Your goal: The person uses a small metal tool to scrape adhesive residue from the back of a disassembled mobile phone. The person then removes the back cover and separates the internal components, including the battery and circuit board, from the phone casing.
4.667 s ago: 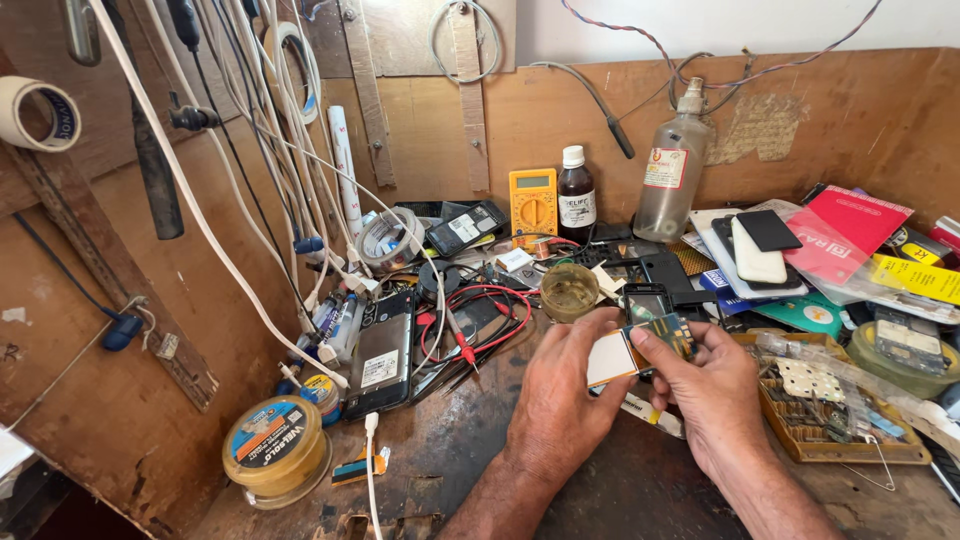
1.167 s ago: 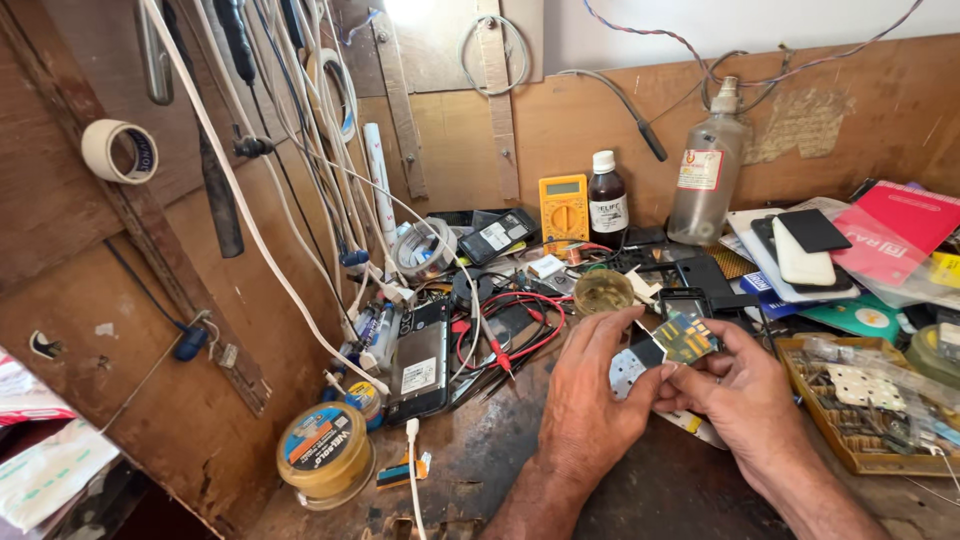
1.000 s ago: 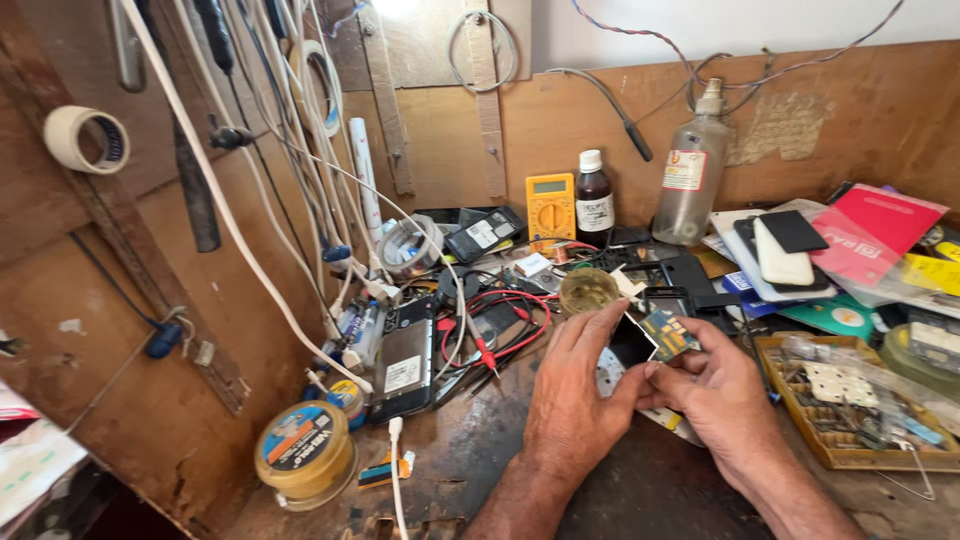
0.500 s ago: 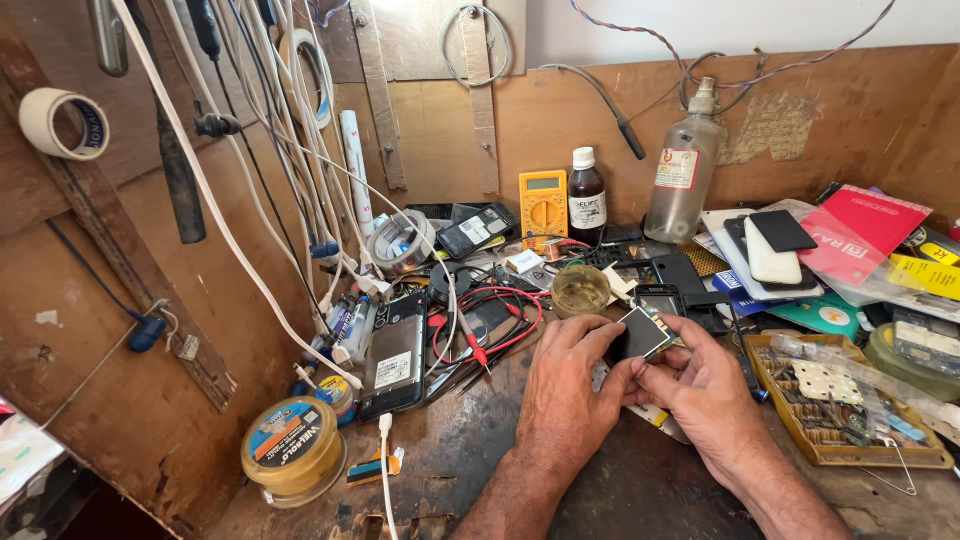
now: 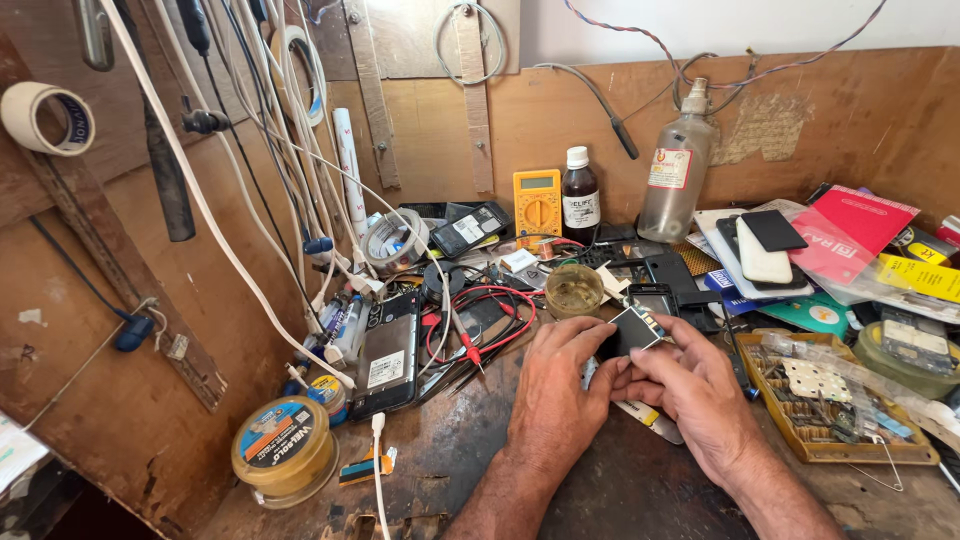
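Electronics repair workshop. Wooden worktop crowded with a yellow multimeter, test leads, phone parts and solder tin; cables and tape rolls hang along the back-left corner.

From where I stand, the left hand and right hand cover the lower half of the small dark screen part, so I can't tell how the fingertips grip it. A white card under the right hand shows only one end. The parts in the yellow tray are too small to identify. The counter runs past the bottom edge.
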